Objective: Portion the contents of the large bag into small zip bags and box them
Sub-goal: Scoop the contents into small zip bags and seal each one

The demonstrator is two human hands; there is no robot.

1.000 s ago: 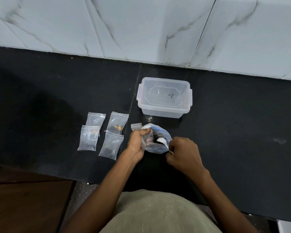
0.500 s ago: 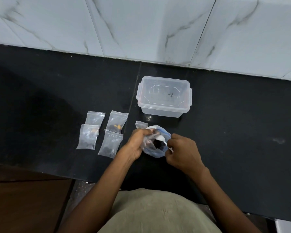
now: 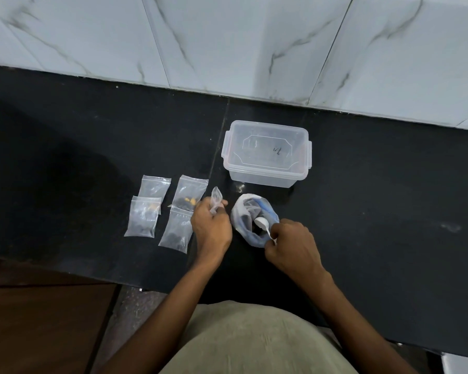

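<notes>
The large bag (image 3: 245, 220), clear with blue print, stands open on the black counter (image 3: 376, 211) with dark contents inside. My right hand (image 3: 292, 245) grips a white plastic spoon (image 3: 264, 225) whose bowl rests in the bag's mouth. Just left of the bag, my left hand (image 3: 211, 226) pinches a small empty zip bag (image 3: 216, 198). Several filled small zip bags (image 3: 173, 209) lie in two rows farther left. A clear plastic box (image 3: 265, 153) with its lid on sits behind the large bag.
A marble-tiled wall (image 3: 227, 41) rises behind the counter. The counter's front edge runs below my hands, with a brown wooden surface (image 3: 38, 327) at the lower left.
My left hand has let go of the large bag's rim and moved left, holding a small zip bag. The large bag now stands open alone, with the spoon still in it.
</notes>
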